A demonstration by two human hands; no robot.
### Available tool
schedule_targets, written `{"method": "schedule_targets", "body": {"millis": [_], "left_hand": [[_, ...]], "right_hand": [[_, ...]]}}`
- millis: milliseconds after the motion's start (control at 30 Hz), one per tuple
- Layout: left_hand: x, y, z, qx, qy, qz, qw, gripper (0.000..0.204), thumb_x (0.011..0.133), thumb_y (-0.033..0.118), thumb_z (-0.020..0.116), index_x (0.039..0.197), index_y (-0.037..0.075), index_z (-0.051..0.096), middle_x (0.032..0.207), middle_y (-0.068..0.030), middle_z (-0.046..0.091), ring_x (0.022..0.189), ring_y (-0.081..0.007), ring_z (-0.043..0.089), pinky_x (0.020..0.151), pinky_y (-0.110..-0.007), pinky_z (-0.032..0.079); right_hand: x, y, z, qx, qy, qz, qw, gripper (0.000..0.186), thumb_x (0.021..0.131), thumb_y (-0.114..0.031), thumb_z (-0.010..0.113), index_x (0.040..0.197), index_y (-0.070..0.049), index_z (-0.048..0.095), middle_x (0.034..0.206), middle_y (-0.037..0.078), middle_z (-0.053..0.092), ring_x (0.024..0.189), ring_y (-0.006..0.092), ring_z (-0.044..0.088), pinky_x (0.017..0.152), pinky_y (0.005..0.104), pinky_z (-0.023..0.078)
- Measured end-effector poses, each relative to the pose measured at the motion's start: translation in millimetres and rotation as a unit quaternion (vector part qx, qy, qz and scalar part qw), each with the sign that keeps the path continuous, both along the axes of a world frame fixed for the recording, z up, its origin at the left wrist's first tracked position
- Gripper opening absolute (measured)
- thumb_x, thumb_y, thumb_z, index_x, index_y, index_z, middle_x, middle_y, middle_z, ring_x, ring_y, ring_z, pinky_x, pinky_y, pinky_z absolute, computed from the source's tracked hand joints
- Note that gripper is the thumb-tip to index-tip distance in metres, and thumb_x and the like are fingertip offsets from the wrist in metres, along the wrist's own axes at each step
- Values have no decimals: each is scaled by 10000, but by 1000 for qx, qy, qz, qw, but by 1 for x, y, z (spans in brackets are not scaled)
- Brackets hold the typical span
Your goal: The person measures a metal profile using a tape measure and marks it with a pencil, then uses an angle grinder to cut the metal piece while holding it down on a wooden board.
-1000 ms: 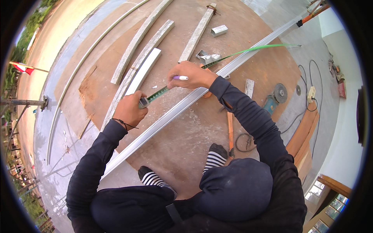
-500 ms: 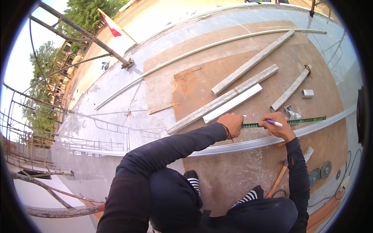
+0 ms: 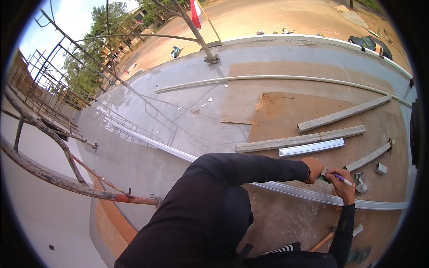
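Observation:
My left hand (image 3: 313, 168) is closed on a tape measure (image 3: 324, 174), mostly hidden by fingers, with a bit of green showing. My right hand (image 3: 343, 191) is closed on a white and purple marker (image 3: 342, 179), right beside the tape. Both hands are over a long silver channel (image 3: 286, 190), which runs from far left to right beneath my arms. A short white channel (image 3: 311, 147) lies just beyond my hands, and a crumpled metal offcut (image 3: 361, 182) is by my right hand.
Weathered bars (image 3: 343, 110) lie on brown boards (image 3: 272, 111), with a long pale pipe (image 3: 281, 77) behind. Rusty scaffolding (image 3: 89, 190) stands at left. A hammer (image 3: 320, 242) and grinder (image 3: 359, 254) lie at lower right. The ledge (image 3: 250, 38) overlooks a dirt yard with a flag.
My head has swung left, showing more scaffolding and yard. My hands are closer together, and the long stretch of green tape blade seen earlier no longer shows beyond my right hand.

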State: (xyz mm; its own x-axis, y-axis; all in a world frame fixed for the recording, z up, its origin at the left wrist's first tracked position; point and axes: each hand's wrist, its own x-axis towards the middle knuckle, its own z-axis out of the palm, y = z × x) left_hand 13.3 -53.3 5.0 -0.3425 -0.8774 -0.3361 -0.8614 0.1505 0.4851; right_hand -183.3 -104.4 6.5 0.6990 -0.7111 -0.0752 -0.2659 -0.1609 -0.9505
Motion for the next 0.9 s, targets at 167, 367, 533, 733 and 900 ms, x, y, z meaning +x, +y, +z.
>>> {"method": "schedule_targets", "body": {"millis": [167, 367, 533, 733, 900], "left_hand": [[0, -1, -23, 6, 9, 18, 1000, 264, 619, 107, 676, 862, 10, 645, 858, -230, 651, 874, -384, 634, 739, -433, 513], [33, 11, -61, 109, -21, 27, 993, 318, 582, 130, 735, 869, 11, 670, 880, -223, 661, 883, -350, 650, 746, -406, 521], [36, 0, -51, 119, -123, -8, 985, 285, 629, 88, 678, 906, 23, 670, 943, -211, 660, 925, -359, 641, 761, -412, 522], [82, 37, -74, 73, -73, 16, 995, 351, 662, 186, 682, 981, 41, 658, 908, -194, 660, 893, -366, 631, 792, -422, 506], [62, 41, -60, -34, -96, -5, 995, 381, 765, 247, 681, 1081, 53, 597, 1002, -144, 598, 961, -342, 583, 829, -413, 472]], "right_hand": [[0, 6, -9, -34, -70, -115, 990, 168, 877, -94, 597, 959, 45, 645, 820, 93, 656, 724, 135, 624, 666, 252, 499], [-9, 10, -60, -264, 143, -71, 951, 164, 826, -59, 580, 960, -46, 674, 824, 157, 669, 689, 274, 644, 630, 359, 502], [-29, 1, -89, -387, 294, -91, 869, 154, 744, -96, 628, 888, -103, 684, 724, 175, 645, 673, 373, 616, 633, 469, 472], [-2, 17, -73, -335, 231, -123, 905, 292, 807, -134, 571, 1094, -99, 614, 862, 103, 650, 815, 281, 620, 766, 413, 418], [-44, 73, -50, -293, 48, -340, 893, 229, 801, -146, 620, 1008, -46, 621, 839, 110, 615, 786, 296, 587, 771, 387, 417]]}}
